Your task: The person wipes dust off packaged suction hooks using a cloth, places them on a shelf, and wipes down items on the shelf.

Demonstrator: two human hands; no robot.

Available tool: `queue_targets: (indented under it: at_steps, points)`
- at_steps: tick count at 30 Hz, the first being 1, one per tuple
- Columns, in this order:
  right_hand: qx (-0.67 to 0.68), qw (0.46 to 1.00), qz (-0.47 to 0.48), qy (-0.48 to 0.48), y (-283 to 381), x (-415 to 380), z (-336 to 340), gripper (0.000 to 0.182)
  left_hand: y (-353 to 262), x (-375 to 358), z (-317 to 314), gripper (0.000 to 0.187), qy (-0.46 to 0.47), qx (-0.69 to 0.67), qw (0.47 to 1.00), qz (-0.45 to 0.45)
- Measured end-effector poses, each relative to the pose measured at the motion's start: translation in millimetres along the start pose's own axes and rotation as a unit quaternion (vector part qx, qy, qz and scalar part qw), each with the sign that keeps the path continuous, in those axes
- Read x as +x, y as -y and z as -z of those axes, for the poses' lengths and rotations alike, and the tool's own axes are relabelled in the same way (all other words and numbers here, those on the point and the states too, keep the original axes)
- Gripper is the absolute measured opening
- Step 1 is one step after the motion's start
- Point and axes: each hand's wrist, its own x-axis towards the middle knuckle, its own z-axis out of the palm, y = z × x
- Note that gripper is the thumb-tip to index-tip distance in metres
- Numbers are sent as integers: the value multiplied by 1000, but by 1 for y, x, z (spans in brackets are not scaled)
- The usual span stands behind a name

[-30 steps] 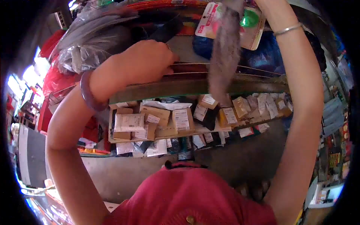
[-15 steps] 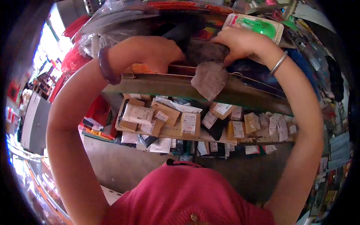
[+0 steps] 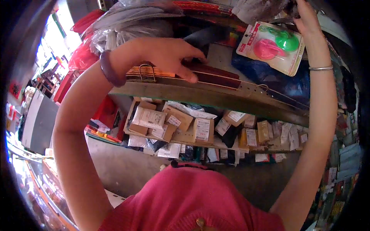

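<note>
My left hand reaches over the shelf edge, thumb and fingers apart, with nothing between them. Just beyond its fingertips lies a flat dark red piece along the front of the shelf. At the top right, my right hand grips a grey-brown fuzzy cloth, partly cut off by the frame's edge. Below the cloth rests a carded pack with a pink and a green plastic item on it. Dark blue plastic wrapping shows under the pack.
A lower shelf carries several labelled parcels, among them a cardboard box. Clear plastic bags are heaped at the upper left. A wire loop sticks up by the shelf edge. A red crate stands lower left.
My right hand has carried the fuzzy cloth up and right, uncovering the carded pack and the dark red piece. My left hand has spread its fingers and shifted slightly right.
</note>
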Motion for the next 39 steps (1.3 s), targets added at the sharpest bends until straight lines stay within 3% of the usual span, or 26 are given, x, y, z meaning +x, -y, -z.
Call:
queue_targets:
  at_steps: [3, 9, 12, 15, 16, 17, 19, 22, 24, 25, 27, 28, 29, 30, 31, 32, 33, 36, 39]
  points:
    - [90, 995, 13, 37, -13, 6, 5, 27, 20, 9, 3, 56, 22, -77, 997, -8]
    - [126, 991, 5, 36, -18, 5, 9, 28, 24, 8, 5, 56, 111, -131, 985, -28]
    - [168, 986, -9, -15, -7, -10, -2, 27, 32, 14, -4, 54, 163, -215, 962, -31]
    - [132, 980, 26, 149, -5, -20, 9, 27, 35, 18, 3, 53, 199, -317, 927, 31]
    - [125, 981, 51, 137, -4, -24, 7, 26, 33, 19, 6, 53, 207, -349, 912, 57]
    - [117, 982, 76, 125, -3, -28, 4, 25, 32, 18, 10, 49, 187, -381, 903, 68]
    - [36, 995, -26, -87, -19, 32, 46, 41, 35, 14, 14, 47, 150, -346, 926, 21]
    - [-2, 996, -21, -91, -15, 22, 32, 42, 34, 9, 16, 49, 116, -278, 953, 20]
    - [0, 998, 61, -25, -8, -11, 0, 27, 30, 5, 28, 57, 91, -166, 980, 53]
    - [-3, 995, 102, 7, -1, -29, -19, 21, 25, 0, 37, 56, 50, -159, 983, 77]
    - [8, 993, 78, -94, 20, -43, -42, 21, 19, -15, 48, 53, -33, -146, 981, 124]
    - [-75, 991, 100, -45, 17, -42, -38, 24, 22, -19, 49, 53, -82, -109, 984, 113]
    - [-153, 980, 129, 0, 15, -41, -34, 27, 26, -22, 49, 52, -132, -72, 983, 102]
    - [-315, 920, 182, 145, -11, -34, -13, 33, 29, -24, 50, 52, -183, -35, 978, 93]
    - [-460, 811, 224, 283, -29, -31, -2, 41, 33, -25, 50, 52, -192, -44, 977, 83]
    - [-523, 723, 193, 409, -31, -41, -12, 42, 37, -24, 50, 52, -200, -53, 976, 73]
    - [-532, 682, 170, 472, -42, -56, -24, 44, 39, -23, 50, 51, -208, -63, 974, 63]
    - [-537, 620, 109, 561, -87, -88, -46, 51, 35, -18, 54, 53, -120, -52, 987, 90]
    - [-591, 561, 99, 572, -87, -93, -82, 46, 36, -11, 37, 53, -119, -95, 988, 22]
